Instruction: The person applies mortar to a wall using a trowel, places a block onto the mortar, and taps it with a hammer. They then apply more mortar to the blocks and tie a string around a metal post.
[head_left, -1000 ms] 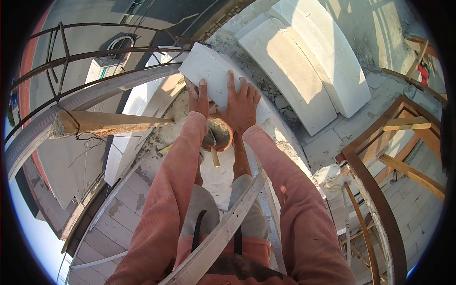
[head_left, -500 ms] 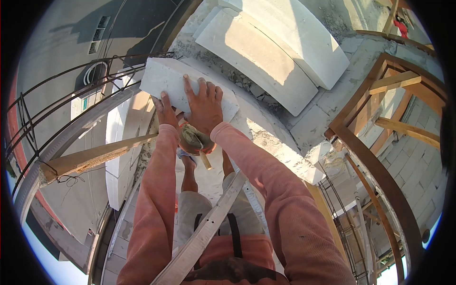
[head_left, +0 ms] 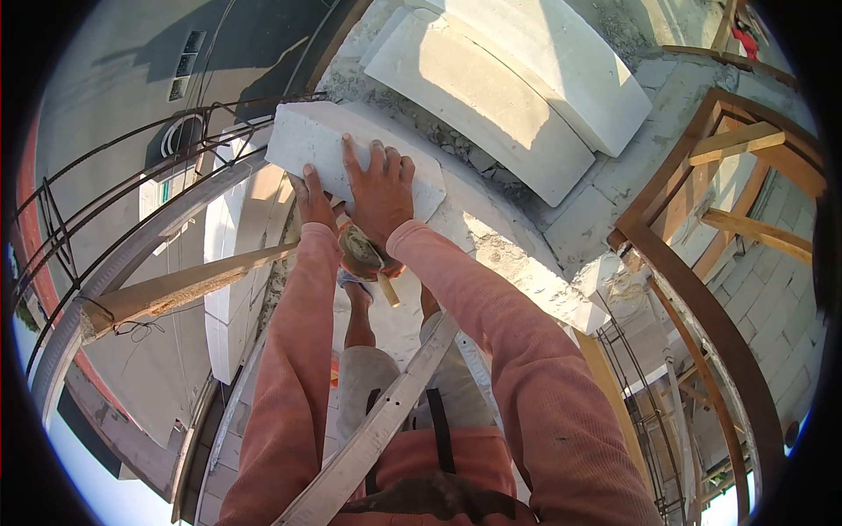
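Observation:
A pale block [head_left: 307,131] lies at the left end of the wall top [head_left: 500,254], in the upper middle of the view. My right hand [head_left: 381,188] lies on its face with the fingers spread. At the block's near left edge is my left hand [head_left: 313,200], its fingers reaching up onto the block and its lower part partly hidden. Just below the hands is a round bucket [head_left: 360,250] with grey mix and a wooden handle [head_left: 388,290] sticking out.
Two large pale blocks [head_left: 482,105] lie beyond the wall. Curved rebar [head_left: 105,167] and a wooden beam [head_left: 184,285] stand at the left. A brown wooden frame [head_left: 693,298] is at the right. A metal bar [head_left: 377,421] crosses low in front of my body.
The whole view has shifted slightly. Both hands remain on the block, with little visible change in their hold.

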Motion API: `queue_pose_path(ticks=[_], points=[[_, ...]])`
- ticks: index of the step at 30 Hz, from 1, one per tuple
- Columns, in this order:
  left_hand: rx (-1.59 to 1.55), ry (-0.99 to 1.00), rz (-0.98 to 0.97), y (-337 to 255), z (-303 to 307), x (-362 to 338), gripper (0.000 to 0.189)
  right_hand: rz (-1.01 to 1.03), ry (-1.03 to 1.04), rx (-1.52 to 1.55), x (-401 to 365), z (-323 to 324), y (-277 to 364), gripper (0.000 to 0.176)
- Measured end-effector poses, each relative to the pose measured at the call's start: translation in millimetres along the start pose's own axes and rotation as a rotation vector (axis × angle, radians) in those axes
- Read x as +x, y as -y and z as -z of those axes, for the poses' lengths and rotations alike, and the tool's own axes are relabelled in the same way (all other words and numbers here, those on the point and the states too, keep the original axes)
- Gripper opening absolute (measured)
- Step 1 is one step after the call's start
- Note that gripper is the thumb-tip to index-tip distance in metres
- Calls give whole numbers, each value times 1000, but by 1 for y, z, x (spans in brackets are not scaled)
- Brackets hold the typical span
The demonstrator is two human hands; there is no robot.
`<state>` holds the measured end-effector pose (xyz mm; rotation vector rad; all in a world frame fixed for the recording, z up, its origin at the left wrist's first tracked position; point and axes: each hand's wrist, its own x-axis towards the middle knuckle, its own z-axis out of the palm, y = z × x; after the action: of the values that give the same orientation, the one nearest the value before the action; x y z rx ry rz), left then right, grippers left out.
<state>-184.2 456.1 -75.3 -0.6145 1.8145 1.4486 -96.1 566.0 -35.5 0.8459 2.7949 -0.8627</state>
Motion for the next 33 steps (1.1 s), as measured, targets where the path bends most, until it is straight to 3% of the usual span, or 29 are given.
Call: queue_pose_path(ticks=[10, 13, 19, 28, 31, 33], points=[[30, -11, 27, 2, 1, 2, 93, -14, 9, 31, -1, 1, -1, 100], [20, 14, 28, 2, 3, 1, 94, -24, 59, 15, 0, 5, 1, 92], [29, 37, 5, 0, 2, -1, 94, -31, -28, -74, -1, -10, 2, 100], [40, -15, 8, 5, 0, 3, 95, -18, 31, 22, -2, -1, -1, 105], [59, -12, 4, 2, -3, -1, 94, -20, 76, 29, -1, 2, -2, 98], [64, -39, -4, 5, -4, 3, 90, -28, 70, -3, -1, 0, -2, 103]])
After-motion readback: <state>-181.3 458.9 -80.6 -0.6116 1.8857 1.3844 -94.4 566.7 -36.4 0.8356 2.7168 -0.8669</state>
